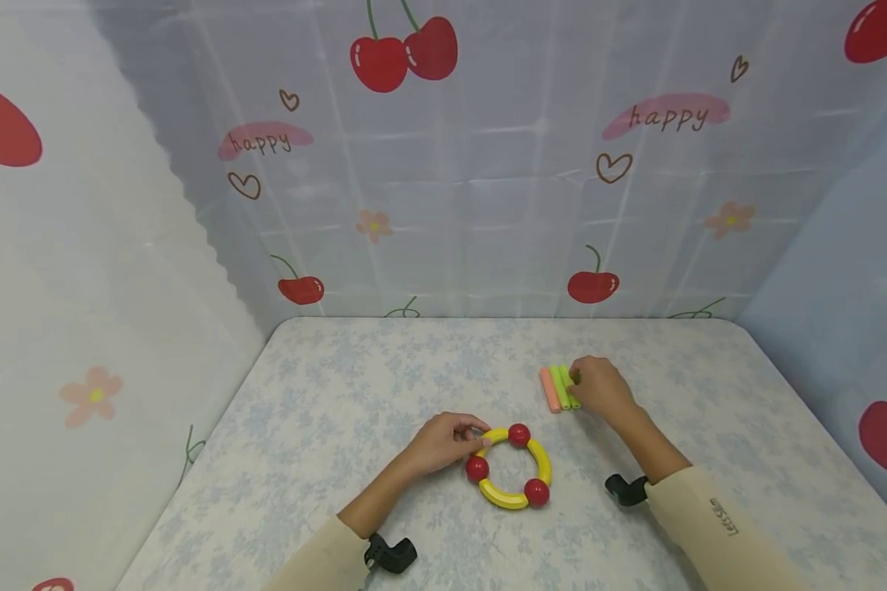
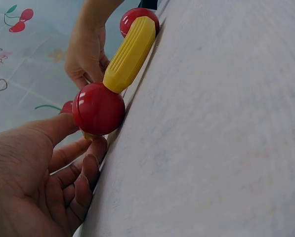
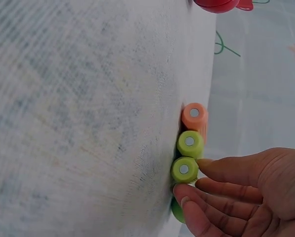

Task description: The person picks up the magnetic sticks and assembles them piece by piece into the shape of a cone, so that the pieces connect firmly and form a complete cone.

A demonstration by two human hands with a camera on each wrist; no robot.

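Observation:
A ring of curved yellow sticks (image 1: 503, 497) and three red balls (image 1: 536, 492) lies on the table. At its upper left, my left hand (image 1: 447, 443) pinches a yellow stick between thumb and fingers, close to a red ball (image 2: 99, 108). Farther back and to the right, my right hand (image 1: 602, 386) is at a row of short straight sticks. Its thumb and a finger pinch a light green stick (image 3: 184, 170) with a silver disc in its end. Beside that lie another light green stick (image 3: 189, 143) and an orange stick (image 3: 194, 116); a darker green stick (image 3: 178, 211) is partly hidden behind the fingers.
The table (image 1: 325, 427) has a pale blue floral cover. A curtain (image 1: 488, 180) with cherries and writing hangs behind its far edge, and more sheeting hangs at both sides. Black wrist mounts (image 1: 392, 555) sit on both sleeves.

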